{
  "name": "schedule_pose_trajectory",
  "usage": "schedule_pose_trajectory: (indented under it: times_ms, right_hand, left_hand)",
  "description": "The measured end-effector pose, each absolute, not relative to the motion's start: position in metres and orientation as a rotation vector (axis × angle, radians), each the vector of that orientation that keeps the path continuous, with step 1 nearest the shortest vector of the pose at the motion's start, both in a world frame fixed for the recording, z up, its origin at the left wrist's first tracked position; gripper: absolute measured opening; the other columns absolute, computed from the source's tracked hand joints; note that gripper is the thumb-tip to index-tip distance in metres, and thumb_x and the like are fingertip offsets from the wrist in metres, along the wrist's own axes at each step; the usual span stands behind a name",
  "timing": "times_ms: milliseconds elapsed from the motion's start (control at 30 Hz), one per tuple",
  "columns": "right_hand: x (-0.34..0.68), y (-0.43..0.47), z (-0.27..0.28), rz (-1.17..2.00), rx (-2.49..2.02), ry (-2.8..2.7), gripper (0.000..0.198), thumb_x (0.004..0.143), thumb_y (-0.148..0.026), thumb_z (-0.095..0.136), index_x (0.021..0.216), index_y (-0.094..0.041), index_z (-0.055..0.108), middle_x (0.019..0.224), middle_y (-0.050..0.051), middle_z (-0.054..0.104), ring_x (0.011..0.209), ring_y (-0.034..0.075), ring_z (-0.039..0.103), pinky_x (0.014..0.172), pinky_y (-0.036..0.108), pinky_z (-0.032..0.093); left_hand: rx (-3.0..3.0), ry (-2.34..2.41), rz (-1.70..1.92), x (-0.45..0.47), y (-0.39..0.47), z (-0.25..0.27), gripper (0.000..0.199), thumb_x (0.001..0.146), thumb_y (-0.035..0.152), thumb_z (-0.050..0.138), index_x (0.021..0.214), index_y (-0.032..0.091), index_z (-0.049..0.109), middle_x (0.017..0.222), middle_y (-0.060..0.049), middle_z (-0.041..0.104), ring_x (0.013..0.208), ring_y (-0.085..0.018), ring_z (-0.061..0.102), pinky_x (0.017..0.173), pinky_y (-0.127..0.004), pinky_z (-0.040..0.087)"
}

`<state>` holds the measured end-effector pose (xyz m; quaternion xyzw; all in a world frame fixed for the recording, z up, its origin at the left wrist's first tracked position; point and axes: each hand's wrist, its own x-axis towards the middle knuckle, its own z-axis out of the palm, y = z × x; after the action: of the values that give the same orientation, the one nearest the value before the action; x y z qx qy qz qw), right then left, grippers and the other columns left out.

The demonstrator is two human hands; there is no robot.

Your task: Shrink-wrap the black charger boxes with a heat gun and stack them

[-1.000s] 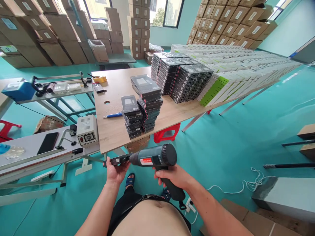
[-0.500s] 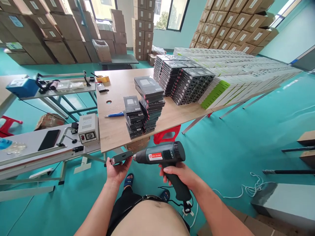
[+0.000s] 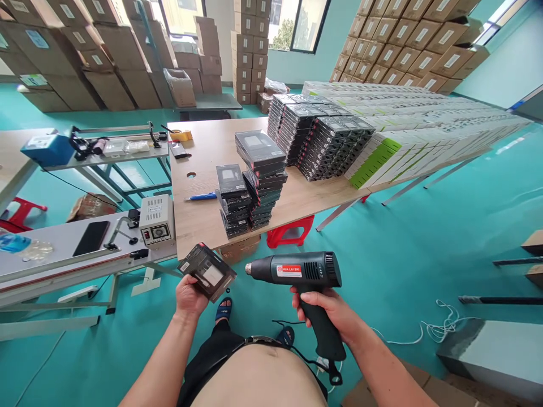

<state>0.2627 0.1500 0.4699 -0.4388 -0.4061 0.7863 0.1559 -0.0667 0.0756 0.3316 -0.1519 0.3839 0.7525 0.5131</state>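
Observation:
A flat black box with a pale device pictured on its face is gripped by my left hand, thumb over its lower left edge. It is tilted, broad face towards me, just off the table's front corner. My right hand wraps round the handle of a dark heat gun with a red label. The gun's metal nozzle points left at the box, a small gap apart. Beyond them, two stacks of similar black boxes stand on the wooden table.
A blue pen or cutter and yellow tape lie on the table. Denser black box stacks and long rows of white boxes stand to the right. Left is a sealing machine; under the table, a red stool.
My left hand has turned the box from nearly edge-on to face-up towards me. The heat gun has moved right, widening the gap between nozzle and box.

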Motion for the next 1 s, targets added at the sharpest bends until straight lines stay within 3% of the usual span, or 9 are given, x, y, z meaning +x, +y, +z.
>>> schedule_pose_trajectory:
  times_ms: [200,633,733,833,933,1000]
  right_hand:
    - [0.261,0.138,0.470,2.375,-1.187,-1.164,0.036,0.078,-0.031,0.066,0.108,-0.011,0.063,0.087,0.011,0.067,0.068,0.018,0.064,0.054,0.027,0.048]
    - [0.248,0.131,0.473,2.283,-1.274,-1.232,0.037,0.075,-0.035,0.068,0.104,-0.012,0.063,0.087,0.009,0.066,0.067,0.018,0.063,0.056,0.028,0.047]
    - [0.248,0.128,0.469,2.409,-1.141,-1.324,0.036,0.075,-0.032,0.069,0.104,-0.011,0.064,0.088,0.010,0.067,0.067,0.018,0.063,0.056,0.028,0.047]
    - [0.247,0.129,0.465,2.312,-1.178,-1.325,0.039,0.075,-0.036,0.070,0.105,-0.013,0.064,0.091,0.010,0.067,0.069,0.018,0.063,0.057,0.029,0.048]
    - [0.249,0.132,0.464,2.191,-1.318,-1.279,0.040,0.074,-0.039,0.069,0.104,-0.013,0.064,0.088,0.009,0.067,0.066,0.017,0.062,0.056,0.028,0.048]
    - [0.251,0.132,0.465,2.286,-1.292,-1.292,0.042,0.071,-0.039,0.071,0.102,-0.011,0.064,0.084,0.010,0.067,0.063,0.017,0.062,0.052,0.027,0.047]
  left_hand:
    - [-0.322,1.014,1.775,-0.072,0.080,0.325,0.029,0.057,0.011,0.047,0.081,0.013,0.064,0.080,-0.006,0.069,0.074,-0.024,0.066,0.068,-0.040,0.058]
    - [-0.328,0.984,1.771,-0.071,0.079,0.317,0.028,0.059,0.013,0.048,0.083,0.014,0.065,0.084,-0.007,0.069,0.076,-0.026,0.066,0.070,-0.043,0.056]
    - [-0.306,0.944,1.768,-0.072,0.079,0.315,0.034,0.059,0.013,0.048,0.088,0.014,0.066,0.083,-0.008,0.070,0.077,-0.027,0.067,0.072,-0.043,0.056]
    - [-0.323,0.943,1.764,-0.072,0.077,0.314,0.039,0.058,0.013,0.047,0.092,0.013,0.065,0.082,-0.009,0.070,0.077,-0.027,0.067,0.074,-0.045,0.055]
    - [-0.332,0.929,1.663,-0.071,0.074,0.315,0.033,0.059,0.014,0.048,0.089,0.013,0.063,0.083,-0.011,0.070,0.076,-0.028,0.068,0.072,-0.046,0.055]
    - [-0.297,0.923,1.566,-0.069,0.073,0.317,0.028,0.059,0.014,0.049,0.084,0.013,0.061,0.078,-0.010,0.069,0.070,-0.027,0.067,0.068,-0.043,0.055]
